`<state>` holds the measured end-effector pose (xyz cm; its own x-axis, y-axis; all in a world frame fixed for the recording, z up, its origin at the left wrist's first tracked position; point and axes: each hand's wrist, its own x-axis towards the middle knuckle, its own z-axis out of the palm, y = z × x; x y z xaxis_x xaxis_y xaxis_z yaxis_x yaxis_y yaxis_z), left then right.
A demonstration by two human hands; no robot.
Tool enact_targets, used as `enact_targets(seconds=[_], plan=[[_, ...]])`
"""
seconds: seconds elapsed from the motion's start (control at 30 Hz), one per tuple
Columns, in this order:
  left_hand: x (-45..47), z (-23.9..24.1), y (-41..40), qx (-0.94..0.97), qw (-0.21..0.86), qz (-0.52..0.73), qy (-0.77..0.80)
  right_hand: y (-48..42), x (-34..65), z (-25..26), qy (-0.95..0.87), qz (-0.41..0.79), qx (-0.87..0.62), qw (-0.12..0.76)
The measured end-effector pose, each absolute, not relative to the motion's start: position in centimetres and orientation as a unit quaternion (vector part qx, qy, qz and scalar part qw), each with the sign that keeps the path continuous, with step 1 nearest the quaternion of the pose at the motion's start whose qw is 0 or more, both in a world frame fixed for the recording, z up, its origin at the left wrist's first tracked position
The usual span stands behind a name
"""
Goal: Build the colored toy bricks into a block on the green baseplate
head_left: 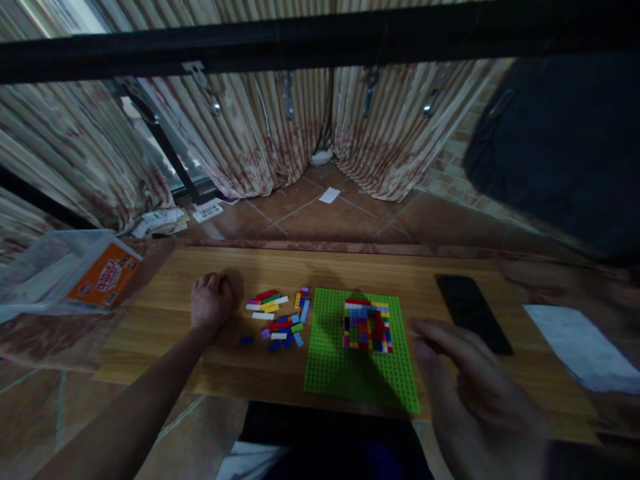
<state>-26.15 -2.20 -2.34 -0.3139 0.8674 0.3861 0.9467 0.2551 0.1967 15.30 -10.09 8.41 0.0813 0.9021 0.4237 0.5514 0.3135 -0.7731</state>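
A green studded baseplate lies on the wooden table. On it stands a block structure built of many coloured toy bricks. Left of the plate is a loose pile of toy bricks in red, yellow, white, blue, green and purple. My left hand rests on the table left of the pile, its fingers curled into a loose fist with no brick showing. Just beyond the plate's right edge is my right hand, smeared by motion. Its thumb and forefinger are close together; whether anything is between them I cannot tell.
A black phone-like slab and a white paper lie to the right. A clear plastic bin with an orange label stands at the left. Beyond the table are a dark rail, curtains and a tiled floor.
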Motion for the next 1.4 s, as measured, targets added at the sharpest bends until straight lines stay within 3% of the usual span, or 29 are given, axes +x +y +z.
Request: enact_targets(seconds=[0.13,0.27,0.47,1.03,1.17,1.27,1.4], plan=[[-26.1,-2.3,-2.2,-0.581,0.105,-0.194,-0.784,-6.4,14.3,5.4,-0.619,0.203,-0.61,0.452],[-26.1,-2.4,-2.2,-0.577,0.112,-0.2,-0.784,-4.5,14.6,2.3,-0.564,0.305,-0.617,0.457],[-26.3,-2.5,-2.2,-0.577,0.106,-0.207,-0.783,-2.7,14.1,0.4,-0.556,0.348,-0.609,0.446],[-25.7,-2.5,-2.4,-0.565,0.101,-0.214,-0.79,-2.9,13.4,-1.0,-0.627,0.272,-0.62,0.387],[-25.7,-2.7,-2.4,-0.562,0.097,-0.218,-0.792,-3.3,13.3,0.1,-0.666,0.176,-0.614,0.386],[-25.7,-2.8,-2.4,-0.562,0.096,-0.218,-0.792,-4.7,12.0,2.1,-0.698,0.052,-0.572,0.427],[-25.6,-2.8,-2.4,-0.564,0.096,-0.219,-0.79,-7.5,8.0,3.5,-0.788,0.109,-0.451,0.404]])
